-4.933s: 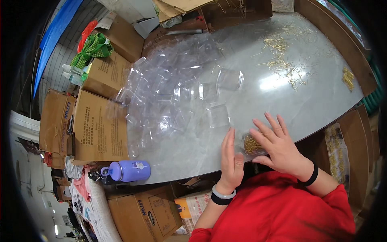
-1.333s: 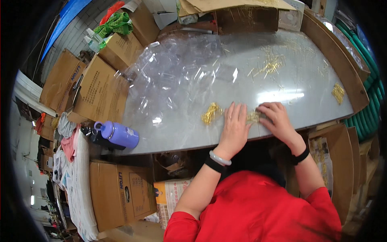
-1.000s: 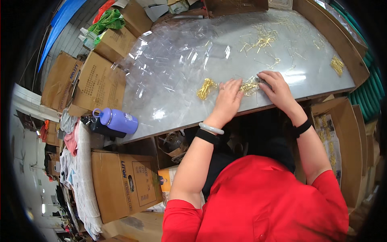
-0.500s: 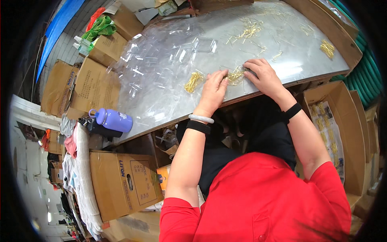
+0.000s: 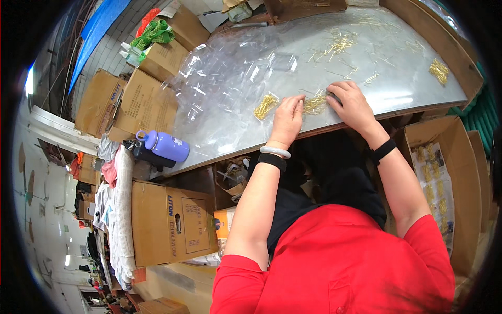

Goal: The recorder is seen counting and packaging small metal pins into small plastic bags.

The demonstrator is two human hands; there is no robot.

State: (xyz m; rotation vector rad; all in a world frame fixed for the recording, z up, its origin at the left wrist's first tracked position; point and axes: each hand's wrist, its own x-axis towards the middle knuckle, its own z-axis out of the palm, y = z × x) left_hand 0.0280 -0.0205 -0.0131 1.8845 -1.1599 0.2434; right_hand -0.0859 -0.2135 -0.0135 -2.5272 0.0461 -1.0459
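A small heap of gold wire hooks (image 5: pixel 315 103) lies near the front edge of the grey metal tabletop (image 5: pixel 214 137), between my two hands. My left hand (image 5: pixel 287 120) presses the heap's left side, its fingers bent and held together. From the right, my right hand (image 5: pixel 353 104) curls its fingers and thumb around the other side. What lies under the fingertips is partly hidden. Just left of my left hand rests a neat gold bundle of hooks (image 5: pixel 266 106). Another gold bundle (image 5: pixel 438 71) sits by the table's right end. Loose hooks (image 5: pixel 340 44) are scattered farther back.
Clear plastic pieces (image 5: pixel 225 73) cover the table's left part. A purple bottle (image 5: pixel 166 147) lies at its left front corner. An open carton (image 5: pixel 455 152) at my right holds gold bundles on paper. Cardboard boxes (image 5: pixel 172 222) stand at the left, and a wooden rim (image 5: pixel 444 39) borders the right side.
The whole view has shifted, so the table appears farther right. My hands stay around the same heap, with the fingers slightly rearranged. The other bundles rest as before.
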